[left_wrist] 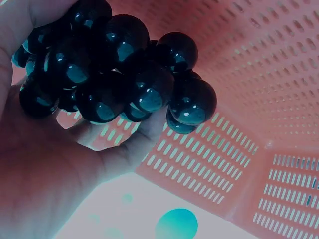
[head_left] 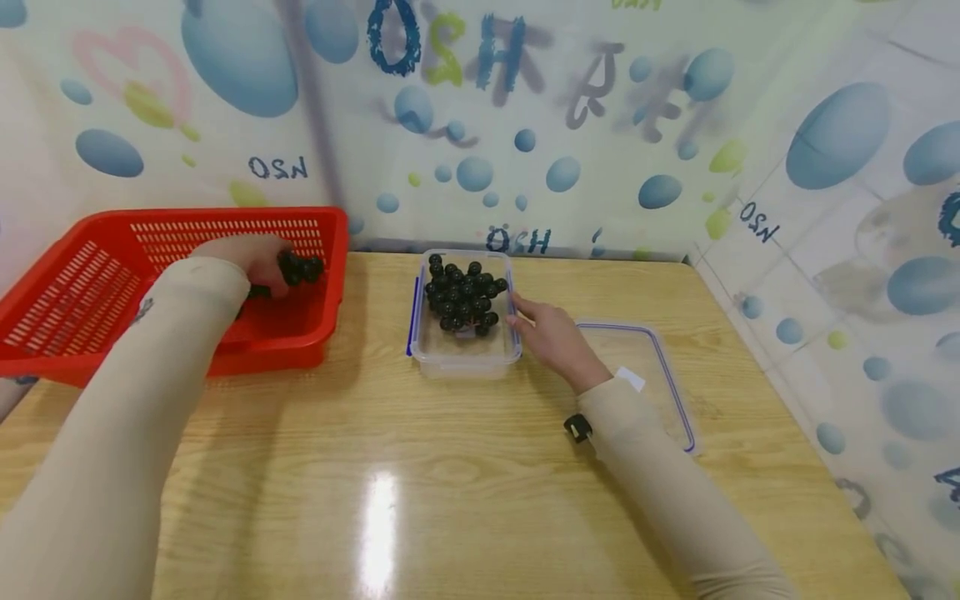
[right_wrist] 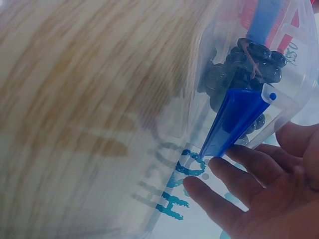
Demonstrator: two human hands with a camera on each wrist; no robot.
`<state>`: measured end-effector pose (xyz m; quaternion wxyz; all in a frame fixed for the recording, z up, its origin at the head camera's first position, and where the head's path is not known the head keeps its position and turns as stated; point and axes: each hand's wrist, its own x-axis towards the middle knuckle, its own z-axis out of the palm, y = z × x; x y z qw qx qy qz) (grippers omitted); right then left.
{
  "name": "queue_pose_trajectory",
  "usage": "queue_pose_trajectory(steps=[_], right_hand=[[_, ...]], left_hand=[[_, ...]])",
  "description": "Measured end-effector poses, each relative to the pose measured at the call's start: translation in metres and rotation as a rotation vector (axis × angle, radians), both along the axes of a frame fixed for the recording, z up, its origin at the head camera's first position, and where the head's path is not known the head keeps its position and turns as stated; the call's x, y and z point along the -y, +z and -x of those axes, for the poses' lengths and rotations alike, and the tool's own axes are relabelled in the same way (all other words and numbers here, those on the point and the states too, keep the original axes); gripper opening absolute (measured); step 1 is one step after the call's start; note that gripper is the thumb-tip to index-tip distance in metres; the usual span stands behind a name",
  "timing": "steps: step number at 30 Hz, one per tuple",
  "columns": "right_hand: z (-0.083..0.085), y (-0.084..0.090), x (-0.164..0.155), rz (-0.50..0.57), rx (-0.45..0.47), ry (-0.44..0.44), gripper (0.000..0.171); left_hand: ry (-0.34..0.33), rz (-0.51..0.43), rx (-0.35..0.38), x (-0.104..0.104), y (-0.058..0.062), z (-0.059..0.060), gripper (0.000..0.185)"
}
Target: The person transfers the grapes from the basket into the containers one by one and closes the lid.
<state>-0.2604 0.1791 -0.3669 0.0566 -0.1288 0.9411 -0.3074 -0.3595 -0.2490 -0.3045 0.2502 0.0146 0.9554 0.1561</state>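
Inside the red basket (head_left: 330,317) on the left, my left hand (head_left: 258,258) grips a bunch of dark, glossy grapes (left_wrist: 144,84). The left wrist view shows its thumb and fingers around the berries, with the basket's slotted wall behind. A clear plastic container (head_left: 465,360) stands at the table's middle, holding another bunch of dark grapes (head_left: 461,296). My right hand (head_left: 551,337) is at the container's right side, fingertips at the wall. Seen from the right wrist, its fingers (right_wrist: 229,186) extend loosely beside the blue clasp (right_wrist: 237,119).
A clear lid with a blue seal (head_left: 663,379) lies on the wooden table (head_left: 420,483), partly under my right forearm. On the lid is a small white label (head_left: 630,379). A patterned curtain (head_left: 465,125) hangs behind the table and along its right side.
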Motion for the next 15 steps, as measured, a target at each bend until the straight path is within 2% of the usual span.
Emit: queue_pose_trajectory(steps=[4,7,11,15], right_hand=[[0.000,-0.001,0.000,-0.005,-0.007,0.002,0.052],[0.001,-0.001,0.001,-0.006,0.004,-0.003,0.053],[0.001,-0.001,0.000,-0.016,0.009,-0.010,0.053],[0.002,-0.002,-0.001,-0.008,-0.003,-0.004,0.053]], left_hand=[[-0.070,0.022,-0.051,0.004,0.009,-0.001,0.089],[-0.117,0.024,-0.115,0.007,0.017,-0.006,0.083],[-0.138,0.009,-0.185,0.006,0.029,-0.019,0.070],[-0.160,0.016,-0.250,0.000,0.044,-0.033,0.070]])
